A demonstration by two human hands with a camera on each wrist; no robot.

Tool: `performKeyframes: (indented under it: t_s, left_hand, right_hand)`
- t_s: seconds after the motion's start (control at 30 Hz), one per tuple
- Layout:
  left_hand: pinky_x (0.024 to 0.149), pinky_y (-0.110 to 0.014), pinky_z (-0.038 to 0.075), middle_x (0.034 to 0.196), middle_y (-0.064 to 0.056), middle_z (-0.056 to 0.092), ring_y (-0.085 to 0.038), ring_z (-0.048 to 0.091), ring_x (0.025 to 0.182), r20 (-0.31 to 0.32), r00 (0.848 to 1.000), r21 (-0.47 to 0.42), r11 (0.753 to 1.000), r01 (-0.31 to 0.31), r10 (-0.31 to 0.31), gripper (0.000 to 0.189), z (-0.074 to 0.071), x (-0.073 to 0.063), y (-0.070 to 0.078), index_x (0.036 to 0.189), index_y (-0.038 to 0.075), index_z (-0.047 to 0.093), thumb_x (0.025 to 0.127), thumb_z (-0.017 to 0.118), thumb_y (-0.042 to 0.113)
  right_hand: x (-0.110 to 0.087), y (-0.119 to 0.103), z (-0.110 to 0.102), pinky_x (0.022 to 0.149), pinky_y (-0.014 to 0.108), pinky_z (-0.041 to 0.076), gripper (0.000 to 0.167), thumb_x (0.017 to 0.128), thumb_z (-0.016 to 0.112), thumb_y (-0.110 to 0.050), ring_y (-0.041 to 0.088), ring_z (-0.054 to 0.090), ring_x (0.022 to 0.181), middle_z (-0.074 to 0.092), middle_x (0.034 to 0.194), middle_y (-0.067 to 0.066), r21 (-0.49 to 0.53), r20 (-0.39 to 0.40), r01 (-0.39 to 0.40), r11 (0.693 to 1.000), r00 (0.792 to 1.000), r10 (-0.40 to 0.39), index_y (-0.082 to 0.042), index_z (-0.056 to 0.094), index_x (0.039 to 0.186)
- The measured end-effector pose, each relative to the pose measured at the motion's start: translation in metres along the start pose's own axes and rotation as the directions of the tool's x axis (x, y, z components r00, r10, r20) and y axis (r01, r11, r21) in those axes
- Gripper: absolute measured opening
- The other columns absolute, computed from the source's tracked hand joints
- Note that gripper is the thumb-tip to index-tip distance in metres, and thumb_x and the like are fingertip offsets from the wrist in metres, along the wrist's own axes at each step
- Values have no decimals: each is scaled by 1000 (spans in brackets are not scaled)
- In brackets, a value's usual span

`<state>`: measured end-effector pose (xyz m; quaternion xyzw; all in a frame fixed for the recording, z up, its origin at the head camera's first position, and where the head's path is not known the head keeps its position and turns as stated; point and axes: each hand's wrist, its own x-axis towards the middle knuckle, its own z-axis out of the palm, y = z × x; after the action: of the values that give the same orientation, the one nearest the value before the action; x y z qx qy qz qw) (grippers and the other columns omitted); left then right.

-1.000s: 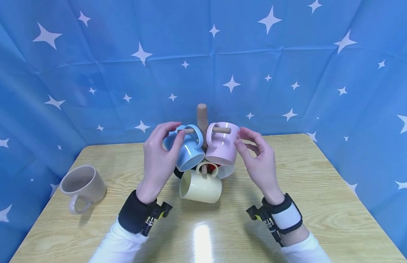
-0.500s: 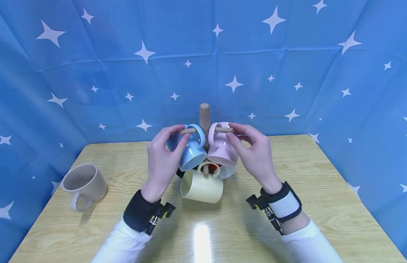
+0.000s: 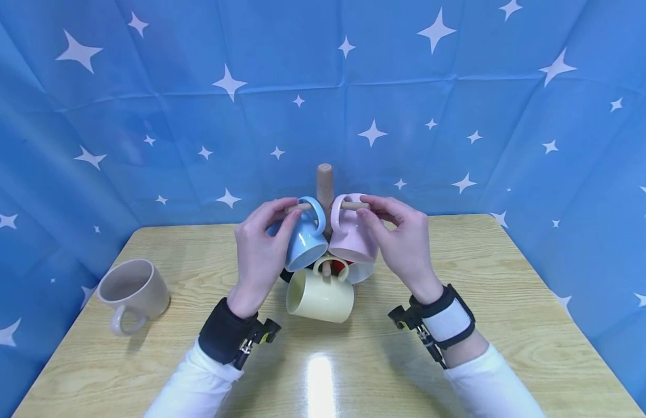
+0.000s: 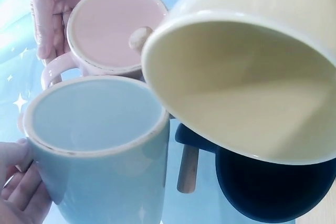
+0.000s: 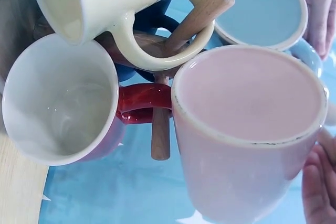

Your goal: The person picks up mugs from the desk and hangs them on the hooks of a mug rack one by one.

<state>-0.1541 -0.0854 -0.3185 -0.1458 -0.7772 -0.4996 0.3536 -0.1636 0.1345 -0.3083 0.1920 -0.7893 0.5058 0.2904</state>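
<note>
A wooden mug tree (image 3: 325, 180) stands at the middle of the table, hung with several mugs. My left hand (image 3: 261, 247) pinches the end of its upper left peg, from which a light blue mug (image 3: 304, 244) hangs by its handle. On the upper right peg hangs a pink mug (image 3: 354, 241), and my right hand (image 3: 406, 247) pinches that peg's tip between thumb and fingers. Lower down hang a cream mug (image 3: 323, 299), a red-handled mug (image 5: 60, 100) with a white inside, and a dark navy mug (image 4: 273, 187). The head view mostly hides the last two.
A greyish-beige mug (image 3: 134, 293) stands upright on the left of the wooden table (image 3: 511, 325), its handle toward the front. Behind the table hangs a blue curtain (image 3: 281, 52) with white stars.
My right hand has moved left from the pink mug's side onto its peg. The left fingers have closed on the left peg's end. The mugs keep their places on the tree.
</note>
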Motion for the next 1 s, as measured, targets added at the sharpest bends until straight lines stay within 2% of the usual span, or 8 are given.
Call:
performKeyframes:
  t_s: [0.07, 0.13, 0.27, 0.47, 0.53, 0.67, 1.0]
  left_hand:
    - [88, -40, 65, 104, -18, 80, -30, 80, 92, -8, 1000, -9, 1000, 4, -4, 18, 0, 1, 1, 112, -1, 79, 96, 75, 7]
    - [88, -27, 64, 103, -19, 81, -31, 81, 91, -17, 1000, -25, 1000, 10, -10, 18, 1, 2, 2, 112, -1, 79, 96, 75, 5]
    - [86, -7, 55, 104, -21, 81, -33, 81, 91, -30, 999, -65, 998, 26, -28, 18, 0, 4, 5, 110, -3, 79, 94, 77, 3]
    - [86, -9, 57, 105, -22, 81, -34, 82, 91, -25, 998, -78, 995, 61, -63, 19, -1, 4, 6, 111, -3, 80, 92, 79, 3]
    - [85, -4, 54, 104, -22, 81, -34, 82, 90, -25, 997, -85, 994, 76, -78, 20, 0, 3, 7, 111, -3, 80, 92, 79, 3]
    - [84, -5, 54, 105, -23, 81, -34, 82, 90, -29, 994, -106, 989, 101, -104, 20, 1, 2, 9, 110, -3, 80, 91, 80, 2]
    - [81, -6, 56, 104, -23, 81, -35, 82, 89, -44, 989, -148, 980, 136, -144, 21, 1, 0, 11, 111, -3, 80, 90, 80, 1]
  right_hand:
    - [1, -1, 0, 84, 4, 53, 22, 92, 79, -4, 34, 79, 93, 81, 105, 22, -11, -11, 29, 1000, 1000, -29, 4, 79, 113]
    - [2, -1, 1, 84, 3, 52, 22, 92, 79, -4, 34, 78, 92, 81, 103, 23, -22, -18, 50, 999, 999, -50, 5, 79, 111]
    - [3, -2, 3, 84, 3, 51, 22, 91, 79, -4, 34, 78, 92, 80, 102, 23, -18, -27, 59, 998, 998, -59, 6, 79, 111]
    - [1, -2, 4, 85, 3, 52, 22, 92, 78, -1, 35, 78, 94, 80, 103, 25, 1, -37, 50, 999, 998, -50, 8, 78, 112]
    - [1, -1, 5, 85, 3, 52, 22, 91, 78, 0, 36, 77, 93, 79, 103, 25, 4, -44, 49, 999, 998, -49, 8, 78, 112]
    - [0, 1, 5, 86, 3, 53, 23, 91, 78, 1, 37, 77, 94, 79, 103, 26, 7, -53, 50, 999, 997, -50, 8, 78, 112]
    - [-1, 2, 7, 86, 6, 55, 22, 91, 78, -1, 37, 77, 92, 80, 100, 24, 23, -61, 82, 996, 995, -80, 7, 78, 112]
